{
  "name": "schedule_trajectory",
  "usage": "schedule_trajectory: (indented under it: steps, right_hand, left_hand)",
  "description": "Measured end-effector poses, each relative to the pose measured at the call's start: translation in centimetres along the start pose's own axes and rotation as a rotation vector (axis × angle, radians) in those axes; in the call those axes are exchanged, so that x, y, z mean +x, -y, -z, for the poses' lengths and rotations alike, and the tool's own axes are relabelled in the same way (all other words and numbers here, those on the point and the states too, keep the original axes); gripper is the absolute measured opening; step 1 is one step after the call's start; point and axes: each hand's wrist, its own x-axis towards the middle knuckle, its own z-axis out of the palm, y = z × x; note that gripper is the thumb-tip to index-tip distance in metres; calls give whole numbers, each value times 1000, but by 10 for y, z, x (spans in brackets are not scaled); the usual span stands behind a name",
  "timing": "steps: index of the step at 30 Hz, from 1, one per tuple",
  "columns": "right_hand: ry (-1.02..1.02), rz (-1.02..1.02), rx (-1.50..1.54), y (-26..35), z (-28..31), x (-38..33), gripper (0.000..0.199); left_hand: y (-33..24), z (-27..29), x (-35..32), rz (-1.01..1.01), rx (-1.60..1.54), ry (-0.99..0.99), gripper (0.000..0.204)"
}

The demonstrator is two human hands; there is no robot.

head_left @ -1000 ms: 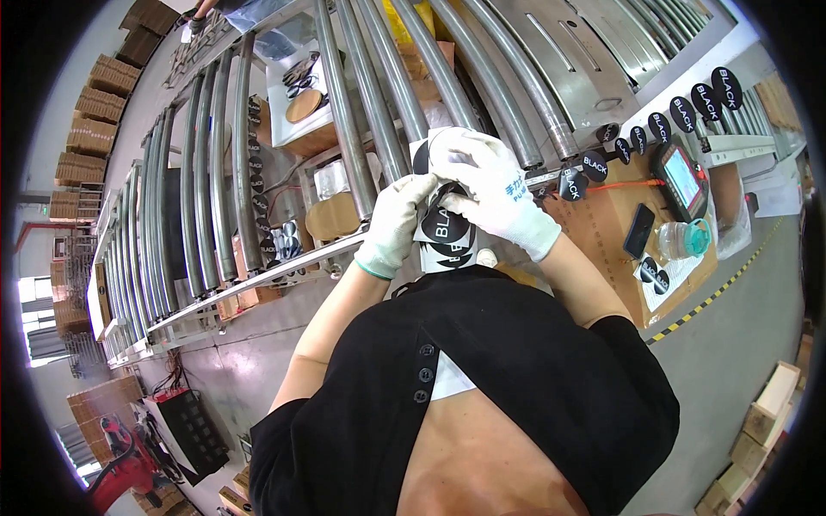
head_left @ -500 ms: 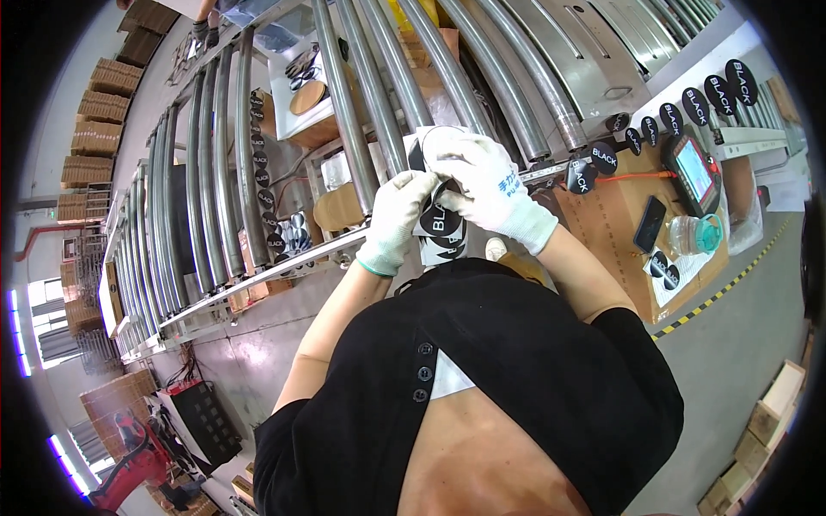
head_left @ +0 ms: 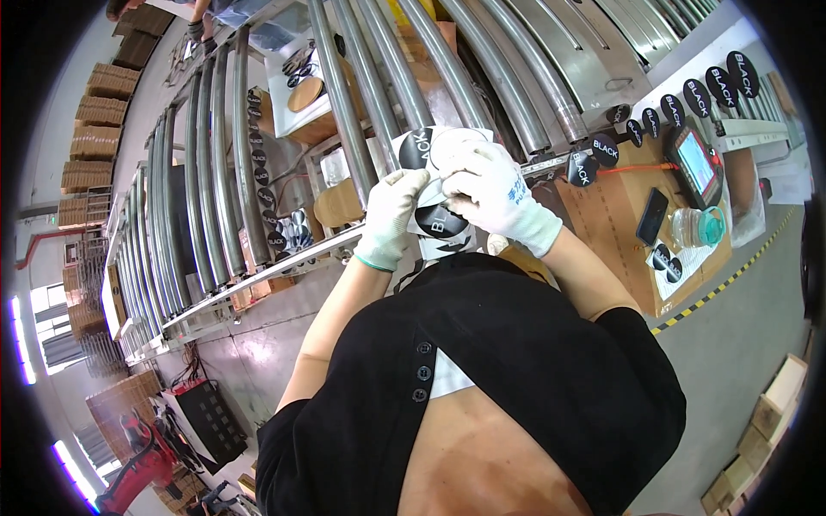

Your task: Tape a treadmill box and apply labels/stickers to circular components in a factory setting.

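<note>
White-gloved, my left hand (head_left: 391, 217) pinches the left edge of a white sticker sheet (head_left: 471, 135) bearing round black labels. My right hand (head_left: 499, 191), also in a white glove, has its fingers bent together at the same sheet. Between the fingertips shows a pale curved piece; whether it is a lifted label or bare backing I cannot tell. One black label (head_left: 416, 150) shows above the left fingertips, another black label (head_left: 440, 221) below the hands. Part of the sheet is hidden under the right hand.
Metal conveyor rollers (head_left: 448, 64) lie beyond my hands. At right, a cardboard box (head_left: 602, 225) carries a handheld controller (head_left: 695, 163), a phone (head_left: 652, 215) and a clear jar (head_left: 688, 230). Black labels (head_left: 697, 98) line the white rail. A co-worker's gloved hand (head_left: 196, 30) shows far left.
The curled black label between my fingertips no longer shows; a pale piece shows there. More of the sheet's upper part is visible. My right hand has shifted slightly right and down.
</note>
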Motion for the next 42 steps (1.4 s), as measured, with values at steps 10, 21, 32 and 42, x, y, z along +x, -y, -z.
schedule_trajectory:
  steps: [10,21,32,42]
  right_hand:
    - [-580,-1274,592,-52,-13,-118,46]
    - [-955,-1653,346,-127,-47,-162,45]
    - [-181,-1191,945,-3,-12,-63,42]
    - [-736,-1239,788,-34,13,-45,14]
  left_hand:
    - [19,52,27,-63,-220,-180,25]
    - [23,39,17,-44,-157,-38,17]
    - [22,28,3,-117,126,-36,17]
    - [5,49,-5,-176,-82,61,10]
